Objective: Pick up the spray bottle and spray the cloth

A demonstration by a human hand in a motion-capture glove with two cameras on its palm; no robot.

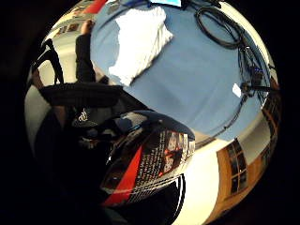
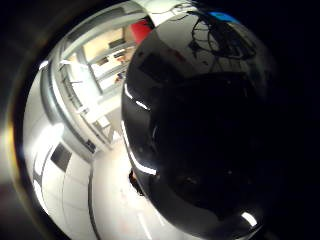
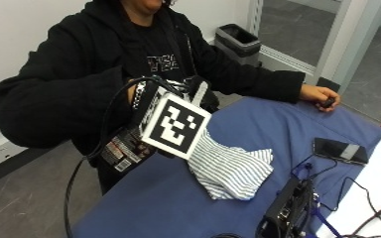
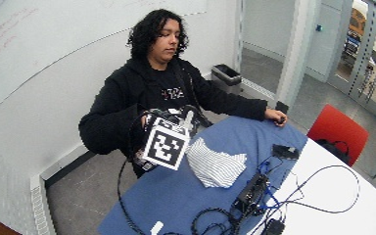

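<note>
Bottle [image 3: 126, 145], gripped in gloved right hand [image 3: 152, 101] above table edge: tilt nozzle toward cloth [image 3: 230, 168] before squeezing.

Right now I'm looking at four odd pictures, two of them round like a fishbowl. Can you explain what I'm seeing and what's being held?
No machine here: a person sits at a table and works by hand. Their right hand wears a black glove with small cameras on the palm. The two round pictures come from those palm cameras, so whatever is close to the palm fills them. The other two are ordinary cameras beside the table, one nearer, one wider.

The dark shape with a red and white label is the spray bottle. In the outside view it is raised off the table, in the gloved hand. How the fingers sit is hidden.

On the blue table lies a crumpled striped cloth, plus a phone, a black box and cables. The bare hand rests at the table's far edge.
</note>
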